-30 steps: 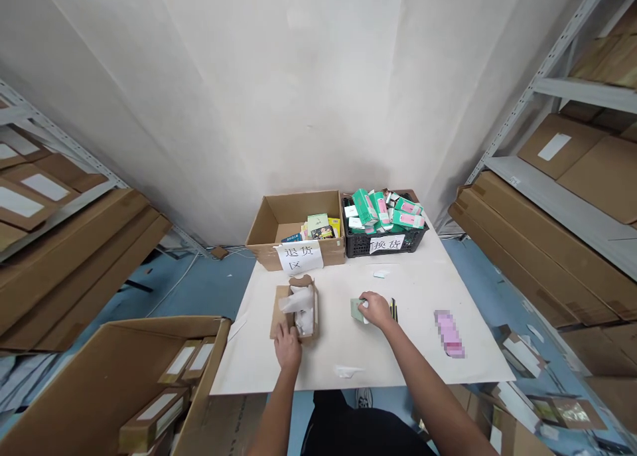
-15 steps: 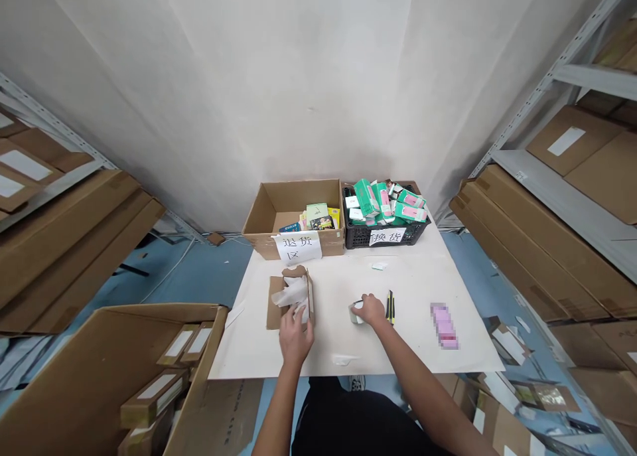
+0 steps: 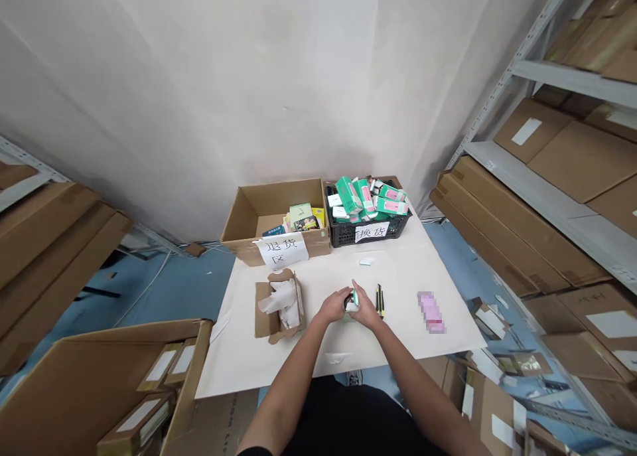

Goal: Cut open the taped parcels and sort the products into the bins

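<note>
Both of my hands meet over the middle of the white table [image 3: 398,270]. Between them is a small white and green box [image 3: 352,304], partly covered by the fingers, with something dark showing at its top. My left hand [image 3: 334,304] is closed on its left side, and my right hand [image 3: 367,306] grips it from the right. Just right of the right hand lies a yellow and black box cutter [image 3: 379,301]. To the left stands an opened small cardboard box [image 3: 301,303] with white wrapping paper [image 3: 281,300] inside.
At the table's back, a cardboard carton [image 3: 233,233] holds books, beside a black plastic basket [image 3: 343,235] heaped with green and white boxes. A blurred pink item [image 3: 430,312] lies at right. A large carton [image 3: 79,356] stands front left; loaded shelves [image 3: 507,164] flank the right.
My left hand has left the opened cardboard box and moved right to the small white and green box. The right hand keeps hold of that box. The camera view has shifted slightly.
</note>
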`<state>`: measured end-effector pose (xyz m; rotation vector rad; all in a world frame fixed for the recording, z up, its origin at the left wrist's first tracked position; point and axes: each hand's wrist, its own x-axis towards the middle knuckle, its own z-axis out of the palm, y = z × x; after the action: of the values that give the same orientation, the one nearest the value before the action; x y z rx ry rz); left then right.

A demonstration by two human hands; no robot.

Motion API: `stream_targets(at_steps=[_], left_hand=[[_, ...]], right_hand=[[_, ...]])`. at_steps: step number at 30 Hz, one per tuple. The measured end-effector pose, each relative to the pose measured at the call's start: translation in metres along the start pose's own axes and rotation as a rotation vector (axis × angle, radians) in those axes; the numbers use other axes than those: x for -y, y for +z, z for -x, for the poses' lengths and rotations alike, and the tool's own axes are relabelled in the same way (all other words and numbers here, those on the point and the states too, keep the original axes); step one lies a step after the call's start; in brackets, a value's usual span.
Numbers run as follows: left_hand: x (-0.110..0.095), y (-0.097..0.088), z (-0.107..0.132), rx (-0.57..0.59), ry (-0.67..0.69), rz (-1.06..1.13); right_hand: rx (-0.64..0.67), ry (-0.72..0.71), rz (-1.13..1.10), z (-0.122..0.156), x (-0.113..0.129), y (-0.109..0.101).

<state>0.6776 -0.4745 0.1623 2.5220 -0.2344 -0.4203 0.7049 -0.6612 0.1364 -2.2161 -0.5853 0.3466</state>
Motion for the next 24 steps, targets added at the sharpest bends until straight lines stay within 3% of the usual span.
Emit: stream_targets(at_steps=[3, 6, 11, 16, 20, 24], left_hand=[[-0.003, -0.001, -0.004, -0.001, -0.010, -0.011], [-0.005, 0.002, 0.003, -0.042, -0.124, -0.067], [-0.011, 0.022, 0.030, -0.130, -0.274, -0.052], [-0.022, 0.039, 0.042, -0.116, -0.308, -0.008], [-0.024, 0.036, 0.037, -0.149, -0.269, -0.038], [-0.018, 0.021, 0.025, -0.087, -0.222, -0.022]], right_hand=[[-0.160, 0.178, -0.063, 0.010, -0.006, 0.010], [-0.213, 0.302, -0.124, 0.020, -0.017, 0.021], [-0.129, 0.280, -0.306, 0.029, -0.033, 0.035], [-0.137, 0.312, -0.490, 0.004, -0.027, 0.030], [-0.199, 0.368, -0.492, -0.016, -0.019, 0.022], [-0.314, 0.347, -0.311, -0.011, -0.015, 0.019]])
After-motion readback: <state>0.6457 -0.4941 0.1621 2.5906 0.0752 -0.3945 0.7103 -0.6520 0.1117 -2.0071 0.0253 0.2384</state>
